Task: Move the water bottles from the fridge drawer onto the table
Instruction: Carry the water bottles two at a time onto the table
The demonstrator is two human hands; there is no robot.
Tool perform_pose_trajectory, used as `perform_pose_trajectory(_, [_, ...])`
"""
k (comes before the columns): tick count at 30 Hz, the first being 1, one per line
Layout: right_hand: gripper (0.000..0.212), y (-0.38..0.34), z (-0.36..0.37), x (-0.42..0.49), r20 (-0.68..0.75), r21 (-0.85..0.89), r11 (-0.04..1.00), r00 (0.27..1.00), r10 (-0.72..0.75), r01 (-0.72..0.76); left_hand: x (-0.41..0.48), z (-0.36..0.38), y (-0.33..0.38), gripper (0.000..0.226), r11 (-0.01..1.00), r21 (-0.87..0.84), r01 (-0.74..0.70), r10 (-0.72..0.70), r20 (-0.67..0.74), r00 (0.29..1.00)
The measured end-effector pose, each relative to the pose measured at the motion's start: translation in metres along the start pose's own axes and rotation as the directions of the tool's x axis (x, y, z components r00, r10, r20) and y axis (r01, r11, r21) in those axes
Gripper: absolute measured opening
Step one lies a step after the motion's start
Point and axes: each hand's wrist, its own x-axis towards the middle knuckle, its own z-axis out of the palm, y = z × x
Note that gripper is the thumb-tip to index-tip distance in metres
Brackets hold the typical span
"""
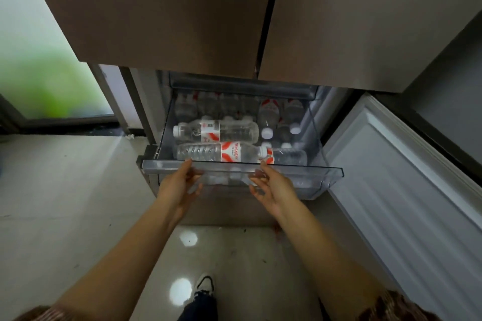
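At the bottom of the frame a dark-and-white shoe (pixel 206 284) stands on the glossy pale tiled floor (pixel 65 190), and two bare forearms reach up from the lower corners toward the middle. The left hand (pixel 180 185) and the right hand (pixel 271 187) hover just in front of the clear plastic fridge drawer (pixel 328 171), palms turned toward each other, fingers spread. Neither grip has hold of anything; the fingertips sit at the drawer's front rim, and whether they touch it is hard to tell.

Just beyond the rim, at frame centre, lies the nearest clear plastic water bottle with a red-and-white label (pixel 221 151), on its side, cap toward the right. Behind it a second clear bottle of the same kind (pixel 216 131) lies with its cap toward the left. More bottles (pixel 268 114) fill the right and back of the drawer, some showing only white caps. To the right hangs the open white inner face of a lower fridge door (pixel 407 185); above, the brown upper fridge doors (pixel 182 8) fill the top of the frame. No counter is in view.

This looks like the opening of a pick: the drawer is out and nothing is lifted. The next move probably calls for both hands to pass over the rim and close round the nearest bottle's body, then lift it clear of its neighbours.
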Motion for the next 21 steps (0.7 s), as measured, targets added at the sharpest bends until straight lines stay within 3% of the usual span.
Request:
perform_pose_trajectory(4, [0.021, -0.004, -0.003, -0.003, 0.011, -0.068, 0.997, 1.0, 0.028, -0.027, 0.001, -0.005, 0.002, 0.023, 0.999, 0.02, 0.046, -0.046, 0.002, 0.999])
perform_pose_trajectory(8, [0.028, -0.016, -0.019, -0.015, 0.107, -0.364, 0.927, 0.984, 0.144, -0.096, -0.016, -0.002, 0.006, 0.04, 0.881, 0.433, 0.188, -0.252, 0.094, 0.963])
perform_pose_trajectory(10, [0.028, -0.027, -0.027, -0.021, 0.182, -0.507, 0.861, 0.97, 0.163, -0.049, -0.025, 0.003, 0.017, 0.039, 0.803, 0.581, 0.131, -0.282, 0.178, 0.943])
perform_pose_trajectory(13, [0.022, -0.054, -0.021, -0.02, 0.252, -0.58, 0.807, 0.966, 0.051, 0.109, -0.024, 0.016, 0.046, 0.03, 0.771, 0.636, -0.043, -0.177, 0.279, 0.944])
perform_pose_trajectory(16, [0.016, -0.079, -0.003, -0.009, 0.237, -0.602, 0.757, 0.962, -0.134, 0.254, -0.003, 0.03, 0.071, 0.023, 0.688, 0.678, -0.26, 0.097, 0.269, 0.958])
perform_pose_trajectory(18, [0.011, -0.088, 0.008, 0.007, 0.255, -0.712, 0.601, 0.931, -0.26, 0.363, 0.025, 0.031, 0.08, 0.019, 0.472, 0.796, -0.379, 0.301, 0.258, 0.918])
perform_pose_trajectory(20, [0.008, -0.09, 0.013, 0.028, 0.298, -0.828, 0.392, 0.907, -0.297, 0.401, 0.057, 0.024, 0.086, 0.026, 0.079, 0.92, -0.385, 0.41, 0.322, 0.853])
perform_pose_trajectory(21, [0.009, -0.089, 0.015, 0.038, 0.314, -0.875, 0.291, 0.911, -0.267, 0.387, 0.072, 0.019, 0.088, 0.032, -0.112, 0.93, -0.35, 0.398, 0.364, 0.842])
